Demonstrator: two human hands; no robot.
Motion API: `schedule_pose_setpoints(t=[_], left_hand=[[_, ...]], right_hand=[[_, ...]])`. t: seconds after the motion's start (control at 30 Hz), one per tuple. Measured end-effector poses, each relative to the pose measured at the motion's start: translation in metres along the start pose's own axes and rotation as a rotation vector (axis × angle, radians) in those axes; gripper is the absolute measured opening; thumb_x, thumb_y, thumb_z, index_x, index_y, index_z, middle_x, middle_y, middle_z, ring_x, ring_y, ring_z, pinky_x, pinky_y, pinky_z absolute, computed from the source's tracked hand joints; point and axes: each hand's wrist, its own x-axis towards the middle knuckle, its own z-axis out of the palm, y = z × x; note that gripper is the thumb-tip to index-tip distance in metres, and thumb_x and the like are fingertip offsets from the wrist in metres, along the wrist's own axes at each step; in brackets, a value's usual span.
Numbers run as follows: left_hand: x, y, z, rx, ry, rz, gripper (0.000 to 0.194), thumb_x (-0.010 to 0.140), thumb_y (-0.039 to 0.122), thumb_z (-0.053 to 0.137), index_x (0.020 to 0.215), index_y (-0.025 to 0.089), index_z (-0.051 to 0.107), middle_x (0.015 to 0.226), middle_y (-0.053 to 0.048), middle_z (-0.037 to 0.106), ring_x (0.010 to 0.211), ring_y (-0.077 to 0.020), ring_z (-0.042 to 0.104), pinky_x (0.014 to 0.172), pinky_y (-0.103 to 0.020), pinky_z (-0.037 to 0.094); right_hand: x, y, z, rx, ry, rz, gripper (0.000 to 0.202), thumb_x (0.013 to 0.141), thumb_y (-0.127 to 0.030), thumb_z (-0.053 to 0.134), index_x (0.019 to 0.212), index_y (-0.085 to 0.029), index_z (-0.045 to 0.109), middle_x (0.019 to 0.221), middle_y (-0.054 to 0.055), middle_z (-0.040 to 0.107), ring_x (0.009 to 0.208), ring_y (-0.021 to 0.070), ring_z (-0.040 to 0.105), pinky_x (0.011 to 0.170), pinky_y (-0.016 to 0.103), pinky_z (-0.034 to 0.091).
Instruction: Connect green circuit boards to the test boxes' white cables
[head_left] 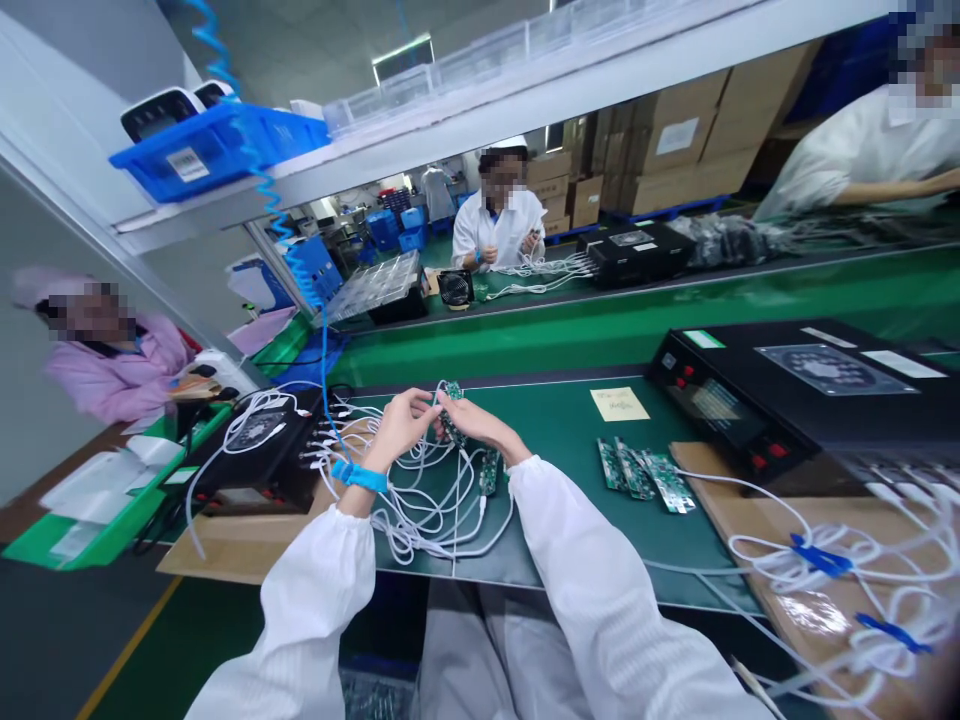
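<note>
Above the tangled white cables [420, 510], a green circuit board [452, 432] is held between my two hands. My left hand [405, 425], with a blue band on its wrist, is closed with its fingertips pinched at the board's left side. From the right, my right hand [480, 422] closes on the same board, thumb and fingers covering part of it. Fingers hide where any cable meets this board. Just below my right hand, a second circuit board [489, 472] lies on the green mat with a white cable at its lower end.
A black box with cable ports [259, 450] stands left, and a larger black box [810, 400] right. Several circuit boards [645, 475] lie near a yellow note [619, 404]. A blue coiled hose [281, 225] hangs at left. Co-workers sit opposite and at left.
</note>
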Motion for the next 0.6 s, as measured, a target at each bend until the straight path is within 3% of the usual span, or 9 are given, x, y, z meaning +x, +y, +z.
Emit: schedule_pose_setpoints(t=[0.1,0.2,0.3,0.37,0.43,0.53,0.6], left_hand=[[0.001,-0.003,-0.001,0.061,-0.054,-0.037,0.020,0.084,0.021,0.074,0.102,0.013,0.069,0.085,-0.008,0.074,0.073,-0.0186,0.070,0.068,-0.028,0.054],[0.000,-0.005,0.001,0.087,-0.085,-0.034,0.016,0.086,0.022,0.071,0.100,0.014,0.069,0.081,-0.007,0.074,0.072,-0.0184,0.070,0.068,-0.028,0.054],[0.000,-0.008,0.004,0.144,-0.096,-0.038,0.015,0.088,0.022,0.069,0.100,0.015,0.069,0.085,-0.008,0.075,0.077,-0.0193,0.071,0.071,-0.028,0.055],[0.000,-0.008,0.006,0.190,-0.096,-0.046,0.015,0.088,0.024,0.069,0.100,0.015,0.069,0.087,-0.009,0.075,0.080,-0.0203,0.071,0.073,-0.029,0.055],[0.000,-0.007,0.009,0.228,-0.074,-0.045,0.014,0.088,0.025,0.069,0.098,0.016,0.070,0.088,-0.009,0.075,0.082,-0.0217,0.071,0.077,-0.031,0.056],[-0.003,0.001,0.020,0.248,-0.047,0.008,0.012,0.089,0.024,0.068,0.097,0.016,0.071,0.090,-0.010,0.075,0.088,-0.0231,0.071,0.084,-0.034,0.055],[-0.008,0.009,0.031,0.207,-0.094,0.076,0.013,0.091,0.025,0.066,0.099,0.017,0.072,0.094,-0.009,0.075,0.090,-0.0220,0.071,0.086,-0.033,0.055]], right_hand=[[-0.010,-0.004,-0.007,-0.206,0.101,0.002,0.065,0.109,-0.055,0.030,0.072,-0.016,0.067,0.078,0.010,0.074,0.079,0.0204,0.070,0.079,0.029,0.052],[-0.042,-0.007,-0.019,-0.614,0.303,-0.002,0.041,0.108,-0.045,0.044,0.095,-0.017,0.071,0.102,0.013,0.077,0.101,0.0251,0.071,0.088,0.031,0.048],[-0.081,-0.004,-0.029,-0.852,0.446,0.262,0.036,0.108,-0.041,0.045,0.114,-0.015,0.069,0.118,0.020,0.074,0.112,0.0314,0.071,0.088,0.035,0.049],[-0.100,0.002,-0.031,-0.922,0.451,0.429,0.037,0.107,-0.039,0.045,0.120,-0.012,0.068,0.122,0.025,0.071,0.116,0.0343,0.070,0.088,0.038,0.049],[-0.109,0.009,-0.029,-0.935,0.440,0.504,0.037,0.105,-0.037,0.050,0.125,-0.010,0.065,0.126,0.026,0.069,0.118,0.0352,0.069,0.089,0.038,0.050],[-0.108,0.019,-0.025,-0.886,0.458,0.508,0.033,0.101,-0.031,0.057,0.127,-0.011,0.063,0.129,0.024,0.068,0.120,0.0335,0.068,0.088,0.036,0.050],[-0.105,0.026,-0.024,-0.825,0.489,0.491,0.026,0.098,-0.026,0.058,0.121,-0.014,0.065,0.126,0.020,0.070,0.118,0.0315,0.069,0.088,0.035,0.050]])
